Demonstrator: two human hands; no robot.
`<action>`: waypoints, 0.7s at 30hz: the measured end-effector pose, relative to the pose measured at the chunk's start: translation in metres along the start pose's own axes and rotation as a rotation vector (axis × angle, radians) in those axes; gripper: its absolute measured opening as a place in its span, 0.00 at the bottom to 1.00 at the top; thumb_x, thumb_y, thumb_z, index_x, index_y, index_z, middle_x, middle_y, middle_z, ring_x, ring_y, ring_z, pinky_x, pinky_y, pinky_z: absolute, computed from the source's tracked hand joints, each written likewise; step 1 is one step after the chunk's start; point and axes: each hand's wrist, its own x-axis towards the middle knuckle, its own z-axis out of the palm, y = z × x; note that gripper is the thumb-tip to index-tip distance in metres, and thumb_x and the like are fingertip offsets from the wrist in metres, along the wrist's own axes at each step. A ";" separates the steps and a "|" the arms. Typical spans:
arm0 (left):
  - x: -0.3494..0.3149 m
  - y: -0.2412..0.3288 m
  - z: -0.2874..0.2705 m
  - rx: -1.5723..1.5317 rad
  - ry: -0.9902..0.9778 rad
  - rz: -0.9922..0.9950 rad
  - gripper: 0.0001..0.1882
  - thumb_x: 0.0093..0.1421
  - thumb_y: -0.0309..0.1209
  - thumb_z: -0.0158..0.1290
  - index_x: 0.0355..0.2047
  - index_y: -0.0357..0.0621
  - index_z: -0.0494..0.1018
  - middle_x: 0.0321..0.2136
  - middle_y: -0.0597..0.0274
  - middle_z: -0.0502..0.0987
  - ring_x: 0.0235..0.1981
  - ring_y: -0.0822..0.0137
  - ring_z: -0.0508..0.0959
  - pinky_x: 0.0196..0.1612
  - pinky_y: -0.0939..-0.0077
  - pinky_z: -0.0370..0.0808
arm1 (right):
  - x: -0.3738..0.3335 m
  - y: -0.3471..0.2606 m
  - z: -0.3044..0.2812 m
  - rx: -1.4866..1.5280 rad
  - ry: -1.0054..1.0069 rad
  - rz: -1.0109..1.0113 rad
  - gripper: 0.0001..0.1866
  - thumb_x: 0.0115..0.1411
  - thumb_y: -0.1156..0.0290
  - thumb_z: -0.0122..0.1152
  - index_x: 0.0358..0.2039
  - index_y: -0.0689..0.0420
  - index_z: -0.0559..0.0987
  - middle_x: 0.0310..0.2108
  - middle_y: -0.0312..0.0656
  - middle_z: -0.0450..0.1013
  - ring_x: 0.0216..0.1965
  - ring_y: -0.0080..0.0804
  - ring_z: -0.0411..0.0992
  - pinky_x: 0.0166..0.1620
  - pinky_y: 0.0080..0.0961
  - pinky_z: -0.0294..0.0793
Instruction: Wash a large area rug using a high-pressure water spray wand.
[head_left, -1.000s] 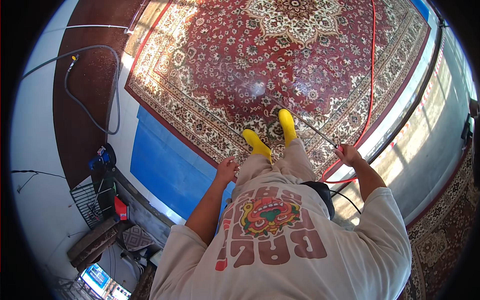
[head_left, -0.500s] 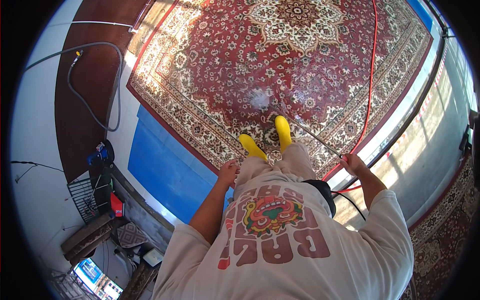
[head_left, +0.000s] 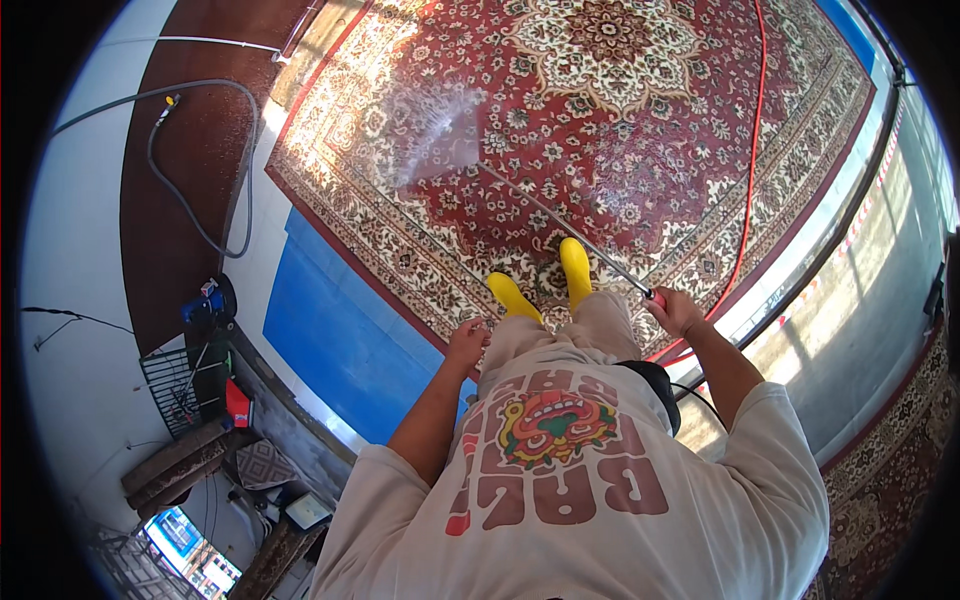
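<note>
My right hand [head_left: 675, 313] is closed round the red grip of a long metal spray wand [head_left: 565, 222], which slants away to the left across the patterned red rug [head_left: 540, 200]. From its tip a white fan of water [head_left: 435, 130] hits the rug's left part, and the wet pile shines in places. My left hand [head_left: 467, 346] hangs beside my left thigh, fingers curled in, with nothing visible in it. In yellow rubber boots [head_left: 575, 270], my feet stand on the rug's near part.
A red hose [head_left: 752, 160] runs over the rug's right side. On the left, a grey hose [head_left: 250, 190] loops over brown floor, near a blue mat [head_left: 335, 320]. A dark rail [head_left: 840, 235] borders the right side; another patterned rug [head_left: 890, 480] lies at lower right.
My right hand has moved left and slightly up with the spray wand. The spray has swung from near my boots to the rug's left part and spread wider. My left hand stays beside my thigh.
</note>
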 end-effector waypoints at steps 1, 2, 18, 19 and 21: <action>0.001 -0.002 -0.001 -0.014 0.007 0.013 0.21 0.56 0.29 0.46 0.52 0.39 0.63 0.30 0.60 0.75 0.29 0.71 0.74 0.28 0.78 0.71 | -0.001 -0.005 0.001 0.011 0.013 -0.016 0.25 0.56 0.45 0.51 0.29 0.59 0.72 0.23 0.54 0.71 0.29 0.55 0.70 0.34 0.42 0.68; 0.002 -0.003 -0.001 -0.028 0.014 0.027 0.21 0.55 0.29 0.47 0.50 0.39 0.65 0.29 0.61 0.76 0.28 0.71 0.75 0.27 0.78 0.71 | -0.002 -0.002 0.003 0.014 0.000 -0.017 0.25 0.56 0.45 0.51 0.29 0.59 0.72 0.23 0.55 0.71 0.29 0.56 0.70 0.33 0.42 0.68; 0.028 -0.022 -0.030 -0.072 -0.045 0.114 0.18 0.60 0.31 0.47 0.49 0.37 0.64 0.27 0.59 0.74 0.22 0.71 0.73 0.24 0.77 0.70 | -0.001 -0.116 0.032 -0.153 0.029 0.029 0.31 0.56 0.42 0.45 0.32 0.63 0.75 0.30 0.59 0.73 0.36 0.56 0.71 0.41 0.42 0.70; 0.025 -0.020 -0.038 -0.076 -0.048 0.122 0.18 0.60 0.31 0.47 0.49 0.37 0.64 0.27 0.59 0.74 0.22 0.71 0.73 0.24 0.77 0.70 | -0.001 -0.120 0.039 -0.159 0.036 0.028 0.31 0.56 0.42 0.45 0.32 0.63 0.75 0.30 0.59 0.73 0.36 0.56 0.71 0.41 0.42 0.70; 0.018 -0.025 -0.056 -0.153 -0.028 0.222 0.18 0.61 0.31 0.46 0.50 0.37 0.63 0.27 0.58 0.74 0.22 0.70 0.73 0.23 0.77 0.70 | 0.002 -0.119 0.059 -0.156 0.061 0.015 0.31 0.56 0.42 0.45 0.32 0.63 0.75 0.29 0.60 0.73 0.36 0.56 0.71 0.40 0.42 0.70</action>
